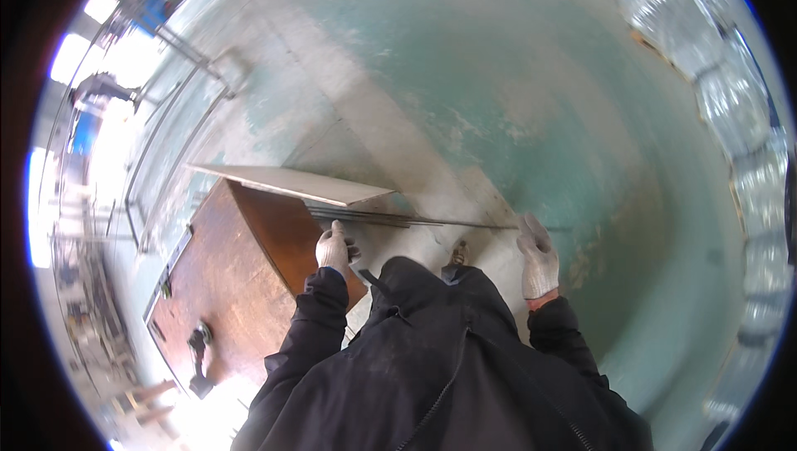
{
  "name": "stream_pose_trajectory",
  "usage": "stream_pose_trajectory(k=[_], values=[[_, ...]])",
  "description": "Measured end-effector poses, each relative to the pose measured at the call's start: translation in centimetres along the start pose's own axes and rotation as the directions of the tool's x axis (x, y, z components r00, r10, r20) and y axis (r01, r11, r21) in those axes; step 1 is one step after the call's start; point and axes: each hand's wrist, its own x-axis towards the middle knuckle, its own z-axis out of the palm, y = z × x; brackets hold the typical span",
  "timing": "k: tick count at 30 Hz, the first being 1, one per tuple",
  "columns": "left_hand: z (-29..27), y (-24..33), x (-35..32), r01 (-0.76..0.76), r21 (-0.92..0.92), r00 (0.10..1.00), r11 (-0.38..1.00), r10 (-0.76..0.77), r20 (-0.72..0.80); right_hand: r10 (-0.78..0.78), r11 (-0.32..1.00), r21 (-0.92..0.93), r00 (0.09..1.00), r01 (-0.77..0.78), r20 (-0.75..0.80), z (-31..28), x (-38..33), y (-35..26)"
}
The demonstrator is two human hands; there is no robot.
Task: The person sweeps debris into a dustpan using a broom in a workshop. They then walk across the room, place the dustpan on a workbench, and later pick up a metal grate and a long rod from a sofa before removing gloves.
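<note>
Several thin dark metal rods (374, 217) lie lengthwise beside a brown table, partly under a pale flat board (299, 181). One longer rod (477, 224) reaches out to the right, beyond the others. My right hand (538, 256), in a white knit glove, closes on this rod near its right end; the fingertips are a little blurred. My left hand (334, 249), gloved alike, hovers by the table's corner just below the rods. Its thumb points up apart from the half-bent fingers, with nothing visible in it.
The brown table (224, 277) stands at my left, bearing a dark handheld power tool (200, 347). A metal frame (178, 102) is at the far left. Wrapped pallet stacks (730, 111) line the right side. My shoe (459, 253) shows on the green and grey floor (498, 61).
</note>
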Motion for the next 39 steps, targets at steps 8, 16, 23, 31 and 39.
stream_pose_trajectory(k=[8,16,23,31,39], values=[[1.2,4.2,3.9,0.035,-0.106,0.952,0.994,-0.066,-0.298,0.148,0.987,-0.130,0.878,-0.099,0.456,12.6,16.5,-6.8],[3.7,5.1,13.4,0.080,0.283,0.834,0.956,0.091,-0.544,0.288,0.893,-0.439,0.628,0.096,0.723,30.3,30.0,-8.9],[5.6,4.6,14.1,-0.049,0.009,0.776,0.999,0.044,-0.630,0.436,0.838,-0.540,0.495,0.082,0.752,45.7,37.5,-8.2],[6.9,7.8,13.2,0.156,-0.010,0.661,0.988,-0.112,-0.742,0.357,0.638,-0.038,-0.252,0.769,0.900,66.1,37.3,-2.8],[9.2,13.4,12.9,0.340,-0.080,0.521,0.937,-0.259,-0.813,0.721,0.619,-0.485,-0.201,0.618,0.663,81.2,33.2,3.5]])
